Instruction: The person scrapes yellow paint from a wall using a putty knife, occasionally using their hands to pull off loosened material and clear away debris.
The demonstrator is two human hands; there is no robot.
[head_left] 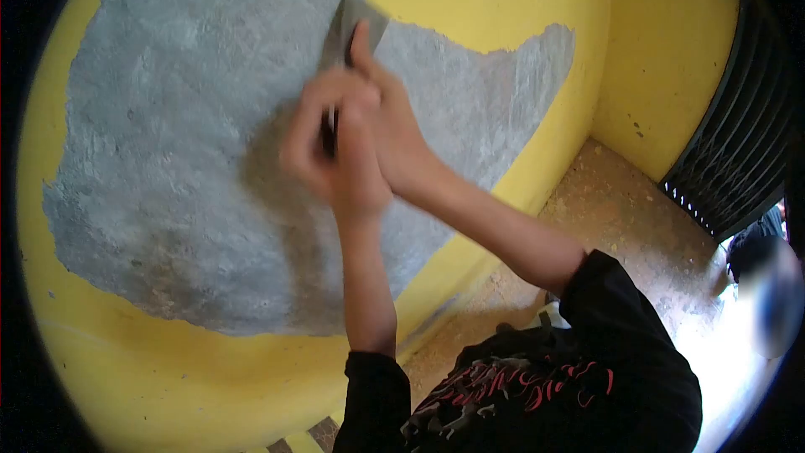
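Our L hand [355, 164] & R hand [396, 130] both grip the scraper [371, 23], prob. best angled low w/ even pressure vs. wall [184, 117].

Both the left hand [340, 138] and the right hand [398, 130] are motion-blurred; their fingers hide most of the scraper's [371, 18] handle. The grey patch [184, 117] runs off the top edge at 11 o'clock. Toward 3 o'clock the dark rim cuts the gate [734, 126]; toward 4, a person [759, 252] is too blurred and glare-washed to make out. The shirt [587, 386] leaves the bottom edge at 5.
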